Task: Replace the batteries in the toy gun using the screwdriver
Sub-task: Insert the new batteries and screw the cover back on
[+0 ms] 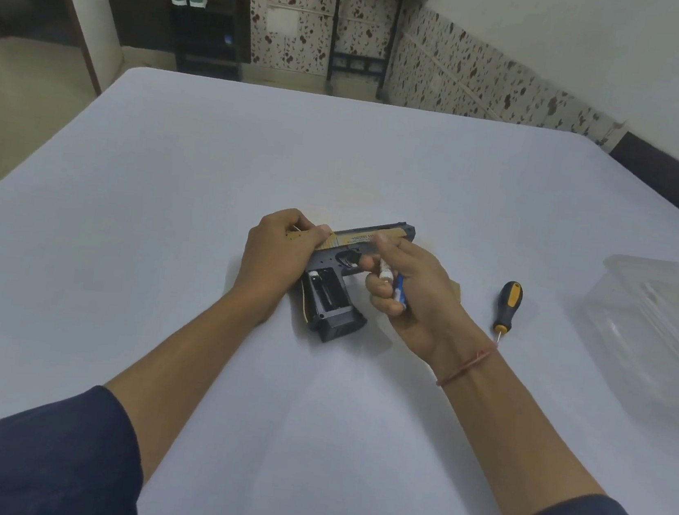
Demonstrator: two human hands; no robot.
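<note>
Two hands work over a toy gun (339, 276) that lies on its side near the middle of a table (165, 201) covered in pale blue-grey cloth. It is a dark navy pistol with a tan slide along its top edge, printed with small dark lettering too fine to read; the muzzle points right and the grip angles toward the camera. On the upturned side of the grip the battery compartment stands open, a dark rectangular cavity with a small white part at its upper end, and a thin tan strip runs along the grip's left edge. The left hand (276, 256) presses down on the rear of the slide, fingers curled over it, pinning the toy to the table. The right hand (406, 289) hovers just right of the trigger guard, fingers closed around batteries (390, 283) with white and blue wrapping. A screwdriver (508, 306) with a black and yellow handle lies on the table just right of that hand, untouched, and a clear plastic container (658, 326) sits farther right.
</note>
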